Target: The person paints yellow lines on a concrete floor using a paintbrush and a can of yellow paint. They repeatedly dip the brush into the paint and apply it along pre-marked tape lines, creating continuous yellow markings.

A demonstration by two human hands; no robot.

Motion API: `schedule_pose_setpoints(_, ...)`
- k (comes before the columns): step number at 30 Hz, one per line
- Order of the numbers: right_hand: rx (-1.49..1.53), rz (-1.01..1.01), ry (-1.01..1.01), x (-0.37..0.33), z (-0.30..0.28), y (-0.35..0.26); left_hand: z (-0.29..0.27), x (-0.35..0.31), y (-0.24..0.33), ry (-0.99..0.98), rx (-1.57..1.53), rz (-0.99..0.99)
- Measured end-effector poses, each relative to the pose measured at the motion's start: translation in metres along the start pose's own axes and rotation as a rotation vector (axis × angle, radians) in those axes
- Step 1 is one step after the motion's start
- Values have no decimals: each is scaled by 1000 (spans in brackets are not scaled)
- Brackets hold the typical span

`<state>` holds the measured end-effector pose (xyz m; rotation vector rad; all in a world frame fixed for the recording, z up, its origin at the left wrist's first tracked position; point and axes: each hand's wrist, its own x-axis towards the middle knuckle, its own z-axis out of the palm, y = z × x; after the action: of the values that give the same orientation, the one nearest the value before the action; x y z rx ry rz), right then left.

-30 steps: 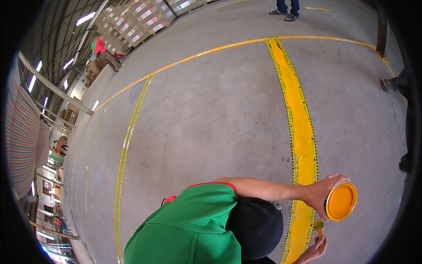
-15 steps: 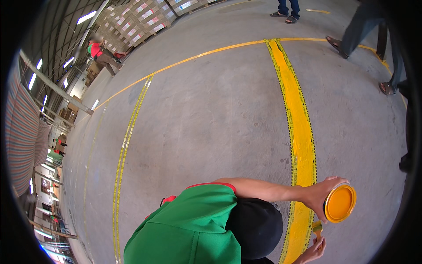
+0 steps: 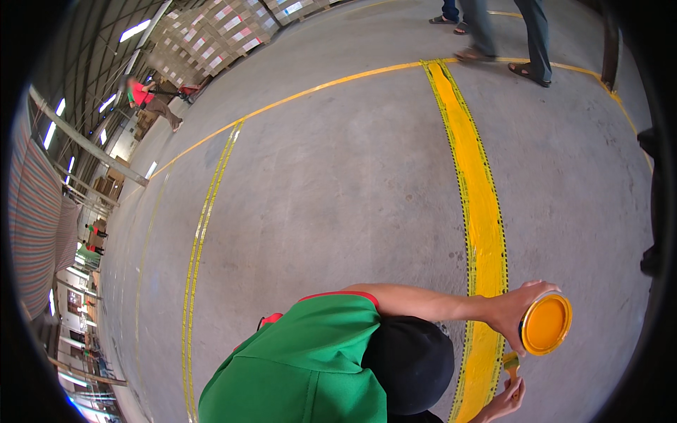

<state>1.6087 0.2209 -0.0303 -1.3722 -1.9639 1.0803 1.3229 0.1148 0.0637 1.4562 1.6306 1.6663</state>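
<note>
A wide yellow stripe runs along the gray floor, with printed tape down both of its sides. The hands of the person wearing the camera are out of view, so I cannot tell if they hold anything.

A co-worker in a green top and a black cap bends over from the left of the stripe. The co-worker's left arm goes across the stripe. The left hand is wrapped around the side of a paint can. The can is just right of the stripe, and its round top looks orange. I cannot tell if it touches the floor.

The co-worker's right hand pinches a small brush by its handle. The bristles are by the stripe's right edge, but I cannot tell if they touch it.

Past the stripe's far end, a thin orange line crosses the floor. Legs in gray pants are near that end. Well left of the stripe are two thin tape strips and, farther off, stacked boxes.
</note>
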Motion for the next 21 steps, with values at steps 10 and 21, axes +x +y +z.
schedule_pose_setpoints(10, 40, 34, -12, 11, 1, 14, -1, 7, -5, -16, -8, 3)
schedule_pose_setpoints(21, 87, 8, -26, 22, 3, 34, -2, 13, -8, -34, -10, -24)
